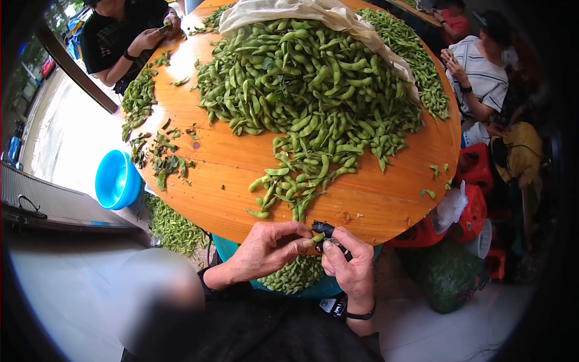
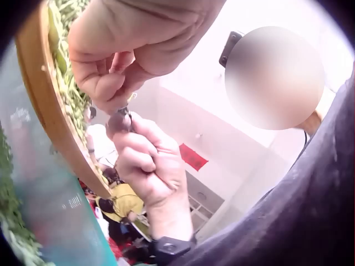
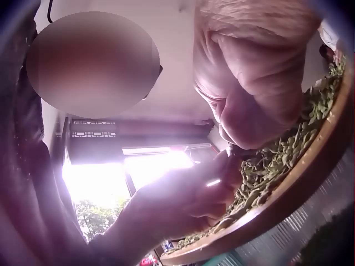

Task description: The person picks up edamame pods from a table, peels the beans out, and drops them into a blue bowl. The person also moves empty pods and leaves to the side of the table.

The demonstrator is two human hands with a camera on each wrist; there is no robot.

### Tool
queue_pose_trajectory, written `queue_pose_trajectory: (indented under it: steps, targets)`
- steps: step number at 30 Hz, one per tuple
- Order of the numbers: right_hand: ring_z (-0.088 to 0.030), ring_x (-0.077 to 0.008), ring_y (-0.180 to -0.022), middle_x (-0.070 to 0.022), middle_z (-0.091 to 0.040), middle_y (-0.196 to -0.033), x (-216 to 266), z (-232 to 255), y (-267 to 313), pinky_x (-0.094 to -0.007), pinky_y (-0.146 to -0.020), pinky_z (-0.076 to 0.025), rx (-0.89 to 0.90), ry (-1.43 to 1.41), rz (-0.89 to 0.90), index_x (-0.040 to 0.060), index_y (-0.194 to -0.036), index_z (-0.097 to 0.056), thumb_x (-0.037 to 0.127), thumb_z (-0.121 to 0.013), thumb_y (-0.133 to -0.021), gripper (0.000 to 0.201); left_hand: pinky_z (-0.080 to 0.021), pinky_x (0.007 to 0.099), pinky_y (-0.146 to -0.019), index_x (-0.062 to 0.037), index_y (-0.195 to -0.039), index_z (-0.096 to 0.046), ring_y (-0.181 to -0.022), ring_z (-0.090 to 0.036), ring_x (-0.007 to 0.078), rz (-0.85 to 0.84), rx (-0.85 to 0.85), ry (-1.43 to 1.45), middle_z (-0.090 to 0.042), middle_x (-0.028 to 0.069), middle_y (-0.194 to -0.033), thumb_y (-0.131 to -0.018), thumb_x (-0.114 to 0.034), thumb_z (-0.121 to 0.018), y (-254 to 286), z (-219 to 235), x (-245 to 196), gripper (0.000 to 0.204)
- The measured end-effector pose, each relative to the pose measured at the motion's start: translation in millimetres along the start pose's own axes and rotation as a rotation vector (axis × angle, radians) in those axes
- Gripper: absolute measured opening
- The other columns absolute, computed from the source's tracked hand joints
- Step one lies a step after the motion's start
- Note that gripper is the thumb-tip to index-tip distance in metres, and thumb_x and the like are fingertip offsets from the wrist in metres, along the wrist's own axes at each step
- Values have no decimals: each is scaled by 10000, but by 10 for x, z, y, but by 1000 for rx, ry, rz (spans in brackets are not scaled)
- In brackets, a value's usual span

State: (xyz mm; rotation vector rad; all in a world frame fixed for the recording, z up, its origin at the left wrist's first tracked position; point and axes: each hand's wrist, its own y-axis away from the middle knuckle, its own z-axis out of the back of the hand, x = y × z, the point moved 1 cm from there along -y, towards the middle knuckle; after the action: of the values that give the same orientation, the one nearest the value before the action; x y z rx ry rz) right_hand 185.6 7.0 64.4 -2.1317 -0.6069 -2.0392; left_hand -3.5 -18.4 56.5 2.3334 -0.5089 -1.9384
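Close over the near table edge, my left hand (image 1: 263, 246) pinches a small green soybean pod (image 1: 318, 238) between thumb and fingertips. The right hand (image 1: 351, 265) meets it from the other side, its fingers curled and its tips at the pod's end. Black material (image 1: 323, 228), looking like a wrap, covers part of the right fingers. Both hands (image 2: 147, 158) come together in the left wrist view, where the pod is mostly hidden. Beneath them is a teal basin (image 1: 224, 248) of small green pieces. A large heap of soybean pods (image 1: 289, 78) covers the wooden table (image 1: 223, 193).
A pale cloth sack (image 1: 313, 11) lies behind the heap. Leafy scraps (image 1: 169, 160) are scattered at the left. More pods (image 1: 175, 226) lie on the floor near a blue basin (image 1: 117, 180). Red stools (image 1: 473, 205) stand at the right. Other people sit around the table.
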Motion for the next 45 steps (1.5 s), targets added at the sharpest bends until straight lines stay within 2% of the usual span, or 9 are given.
queue_pose_trajectory:
  steps: [10,16,20,23,27,31,34,40,45]
  targets:
    - [-495,-50,-578,-15,-482,-839,-65,80,41,-214,-470,-383,15,-61,-10,-104,-1120,-618,-14,-589,-940,204,-390,201,-519,2,-951,-644,-612,-484,13,-33,-29,-54,-567,-34,-663,-961,-146,-652,-89,-99,216,149]
    - [-463,-52,-560,-13,-502,-784,-192,214,22,-210,-458,-341,120,-458,-90,-75,-1122,-625,-30,-580,-936,196,-313,223,-472,-39,-935,-615,-530,-440,76,255,199,539,-549,6,-662,-978,-158,-614,-106,-91,155,126]
    - [-444,-49,-547,-5,-495,-722,-187,194,21,-211,-460,-335,148,-574,-57,-64,-1127,-622,-11,-569,-952,190,-290,227,-458,-38,-936,-629,-502,-409,76,242,291,676,-533,-8,-631,-975,-163,-624,-129,-88,233,130]
    - [-443,-45,-550,-4,-501,-746,-184,119,38,-213,-463,-346,-14,-291,18,-74,-1135,-609,-7,-561,-959,194,-384,236,-475,13,-1005,-661,-523,-494,80,-145,-86,-232,-568,-9,-617,-962,-161,-647,-93,-193,168,180]
    - [-507,-57,-557,-20,-543,-792,-188,74,69,-222,-471,-405,-129,-11,75,-82,-1051,-611,2,-574,-952,135,-495,263,-549,43,-992,-635,-612,-601,84,-453,-170,-436,-602,71,-631,-928,-118,-685,-100,-311,194,180]
    - [-540,-72,-562,-43,-563,-802,-144,26,98,-230,-468,-421,-131,52,179,-98,-1010,-615,11,-603,-937,131,-487,226,-525,16,-920,-616,-608,-602,62,-55,61,-179,-647,22,-710,-1008,-239,-573,-130,-226,171,273]
    - [-536,-71,-564,-39,-555,-794,-147,46,88,-233,-464,-415,-83,65,177,-106,-1013,-610,16,-597,-946,140,-450,229,-494,5,-857,-608,-542,-560,64,-77,50,-136,-606,17,-621,-1028,-251,-534,-169,-185,206,317]
    - [-522,-63,-564,-28,-532,-768,-189,103,106,-226,-466,-396,5,-355,-85,-92,-1012,-615,16,-602,-943,128,-478,232,-507,-12,-913,-602,-616,-613,91,220,382,135,-679,42,-801,-1047,-275,-485,-227,40,93,317]
    - [-518,-60,-567,-23,-532,-772,-192,50,82,-222,-469,-396,-105,-28,109,-87,-1023,-612,16,-601,-945,130,-490,233,-592,-15,-954,-580,-702,-613,94,184,324,220,-655,42,-845,-1055,-282,-461,-210,-63,128,309]
